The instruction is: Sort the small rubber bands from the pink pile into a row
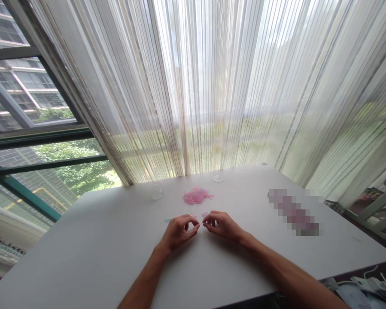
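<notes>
My left hand and my right hand meet low over the middle of the white table, a narrow gap between their fingertips. Thumb and fingers of each are pinched together. Whatever they hold is too small to make out. Just beyond them lies a heap of tiny pink pieces with some orange and lilac mixed in. A few pale pink and lilac bits rest right at my fingers. Beside my left hand shows a small teal piece, partly hidden.
Two small clear dishes stand near the far edge, the left dish and the right dish. A blurred-out dark pink object lies on the right. White cables sit beyond the near right edge. A sheer curtain hangs behind.
</notes>
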### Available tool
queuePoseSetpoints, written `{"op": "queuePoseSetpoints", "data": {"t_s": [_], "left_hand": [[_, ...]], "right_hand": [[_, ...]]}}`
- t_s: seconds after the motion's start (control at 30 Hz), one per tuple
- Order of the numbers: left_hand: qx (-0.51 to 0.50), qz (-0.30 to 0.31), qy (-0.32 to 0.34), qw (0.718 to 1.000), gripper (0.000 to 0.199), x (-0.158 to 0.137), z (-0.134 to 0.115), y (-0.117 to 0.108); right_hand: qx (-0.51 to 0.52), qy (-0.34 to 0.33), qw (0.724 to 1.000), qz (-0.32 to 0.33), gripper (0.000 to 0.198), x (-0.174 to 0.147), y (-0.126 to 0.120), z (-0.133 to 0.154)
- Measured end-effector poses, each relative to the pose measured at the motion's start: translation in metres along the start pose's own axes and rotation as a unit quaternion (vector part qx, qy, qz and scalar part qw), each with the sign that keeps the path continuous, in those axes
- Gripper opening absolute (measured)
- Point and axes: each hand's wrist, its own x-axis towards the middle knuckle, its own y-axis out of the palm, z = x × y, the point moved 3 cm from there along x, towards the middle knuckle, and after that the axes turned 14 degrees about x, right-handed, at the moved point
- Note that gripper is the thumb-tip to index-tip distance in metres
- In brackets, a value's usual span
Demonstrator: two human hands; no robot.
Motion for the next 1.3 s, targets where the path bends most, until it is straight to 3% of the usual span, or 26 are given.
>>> {"op": "queuePoseSetpoints", "data": {"t_s": [1.1,1.3], "left_hand": [[-0.005,0.019,0.000,1.000,0.012,-0.001,0.002,0.002],[0.007,0.032,-0.047,0.998,0.020,-0.001,0.028,-0.021]], "right_hand": [[0.006,0.009,1.000,0.002,0.009,0.000,-0.001,0.003],[0.000,0.007,1.000,-0.004,0.010,0.000,-0.002,0.003]]}}
